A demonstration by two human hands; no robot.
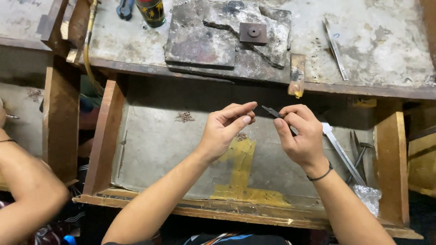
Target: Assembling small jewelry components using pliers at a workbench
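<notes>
We pinch tweezers [271, 111] in right hand [300, 136]; left hand [225, 129] fingertips pressed together just beside, held item too small to tell, over tray [154, 136].

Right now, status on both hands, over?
Right hand grips small pliers. Left hand fingers pinched near the plier tips; item too small to tell. Nothing between them.

Both forearms are bare, with no sleeves reaching into view. The right hand [303, 136] carries a thin dark band around its wrist. The left hand [225, 129] wears nothing: no ring, watch or glove shows on either. At the bottom edge appears a strip of dark clothing with orange, white and blue striping.
</notes>
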